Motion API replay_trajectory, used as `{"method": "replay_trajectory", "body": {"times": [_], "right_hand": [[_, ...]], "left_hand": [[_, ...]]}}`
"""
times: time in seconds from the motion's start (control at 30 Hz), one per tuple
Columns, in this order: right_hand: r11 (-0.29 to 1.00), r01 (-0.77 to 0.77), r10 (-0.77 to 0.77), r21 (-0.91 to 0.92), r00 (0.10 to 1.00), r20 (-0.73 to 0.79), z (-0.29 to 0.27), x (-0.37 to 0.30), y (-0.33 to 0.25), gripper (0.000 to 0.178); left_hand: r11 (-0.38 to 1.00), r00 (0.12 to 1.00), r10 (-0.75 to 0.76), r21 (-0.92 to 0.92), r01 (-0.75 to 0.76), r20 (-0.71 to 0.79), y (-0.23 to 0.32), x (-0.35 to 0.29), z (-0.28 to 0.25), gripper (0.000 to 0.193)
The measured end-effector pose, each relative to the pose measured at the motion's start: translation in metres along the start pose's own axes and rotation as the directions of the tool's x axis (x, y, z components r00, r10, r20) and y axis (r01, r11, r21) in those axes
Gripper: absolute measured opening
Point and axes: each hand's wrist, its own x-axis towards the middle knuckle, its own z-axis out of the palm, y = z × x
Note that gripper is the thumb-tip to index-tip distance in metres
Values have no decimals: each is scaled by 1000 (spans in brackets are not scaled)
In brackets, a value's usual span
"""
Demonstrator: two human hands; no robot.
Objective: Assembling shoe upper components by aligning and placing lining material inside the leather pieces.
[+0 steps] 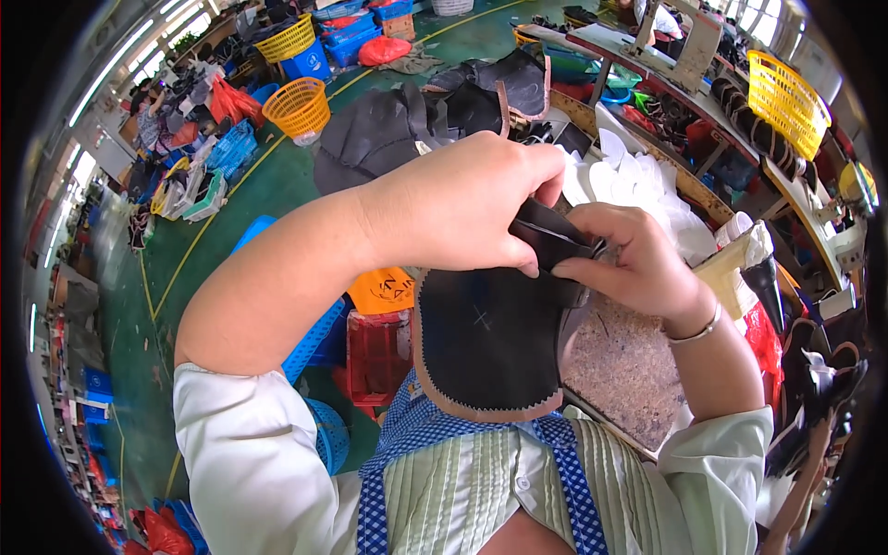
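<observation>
A black leather-like piece (pixel 490 338) with a brown, zigzag-cut edge hangs in front of my chest, a pale cross mark on its face. At its top, a black folded part stands up between my two hands. My left hand (pixel 462 199) reaches over from the left and is closed on that fold, thumb pointing down. My right hand (pixel 634 259), with a bracelet at the wrist, pinches the same fold from the other side. What lies inside the fold is hidden by my fingers. Behind my hands lies a heap of white cut pieces (pixel 638 185).
A speckled work surface (pixel 620 370) sits beneath my right forearm. More black pieces (pixel 370 139) are piled beyond my left arm. A red crate (pixel 377 361) and a blue basket (pixel 328 435) stand at my left. Yellow baskets (pixel 786 104) and a long bench are farther off.
</observation>
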Motion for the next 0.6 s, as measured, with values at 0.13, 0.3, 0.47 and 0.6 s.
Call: {"method": "replay_trajectory", "body": {"times": [0.13, 0.3, 0.47, 0.6], "right_hand": [[938, -157, 208, 309, 968, -138, 1, 0, 9, 11], [975, 27, 32, 221, 965, -261, 10, -2, 5, 13], [909, 89, 48, 406, 948, -315, 4, 4, -2, 11], [818, 202, 48, 538, 909, -414, 7, -2, -5, 18]], "left_hand": [[993, 961, 8, -113, -41, -276, -4, 0, -2, 49], [985, 912, -47, -172, -26, -408, 4, -2, 1, 59], [935, 879, 1, -311, -170, -477, 15, -2, -4, 73], [866, 945, -161, -501, -4, -286, -3, -7, -7, 80]]}}
